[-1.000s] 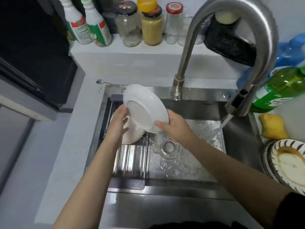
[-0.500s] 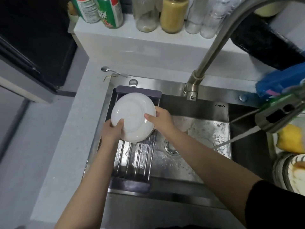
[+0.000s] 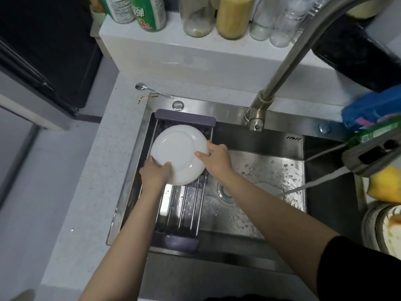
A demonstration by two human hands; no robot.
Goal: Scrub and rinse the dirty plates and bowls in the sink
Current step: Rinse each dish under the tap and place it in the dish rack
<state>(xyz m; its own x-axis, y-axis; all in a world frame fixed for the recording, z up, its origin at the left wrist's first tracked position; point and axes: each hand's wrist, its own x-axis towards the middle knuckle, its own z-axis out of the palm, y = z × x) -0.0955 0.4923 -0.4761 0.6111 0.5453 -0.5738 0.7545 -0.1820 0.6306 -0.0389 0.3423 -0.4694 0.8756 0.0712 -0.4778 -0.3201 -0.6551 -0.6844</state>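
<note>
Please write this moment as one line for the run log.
both hands: left hand and right hand hold white plate upside down | over drying rack | faucet running | striped dirty plates waiting

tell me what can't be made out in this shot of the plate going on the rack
Head view, the only one:
- The white plate faces down; its eating side is hidden, so cleanliness cannot be judged.
- The left hand and right hand hold its rim; their fingertips go under it.
- The plate covers the far part of the rack.
- The stacked dishes are cut by the right edge.
- The bottle labels are blurred and cropped.
</note>
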